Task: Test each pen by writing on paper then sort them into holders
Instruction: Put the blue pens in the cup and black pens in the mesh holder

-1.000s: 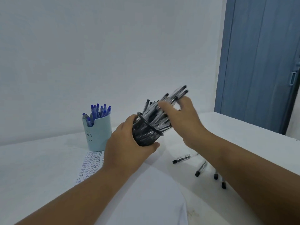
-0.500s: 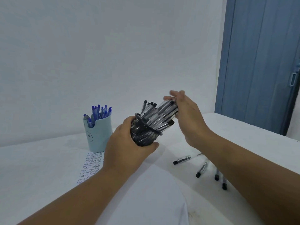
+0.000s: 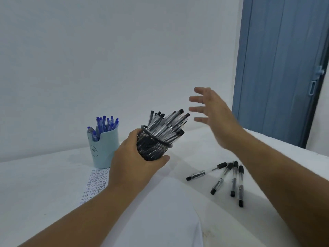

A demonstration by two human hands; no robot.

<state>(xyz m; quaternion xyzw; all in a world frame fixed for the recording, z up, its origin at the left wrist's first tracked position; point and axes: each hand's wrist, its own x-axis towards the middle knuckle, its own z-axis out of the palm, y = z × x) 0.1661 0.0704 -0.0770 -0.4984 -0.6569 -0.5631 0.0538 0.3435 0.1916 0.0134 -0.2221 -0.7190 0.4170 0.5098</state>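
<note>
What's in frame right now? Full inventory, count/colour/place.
black wire-mesh pen holder: 1, black, tilted, gripped in the left hand above the table
black-capped clear pens in the mesh holder: a bundle, too many to count, leaning right
loose black-capped pens: 4, lying on the table at right
light blue plastic cup holder: 1, upright at rear left of the table
blue pens: several, standing in the blue cup
white paper with handwritten test lines: 1, in front of the blue cup
white table: 1
blue door: 1, at right rear
left hand: grips the mesh holder
right hand: fingers spread, holds nothing, raised right of the pens
</note>
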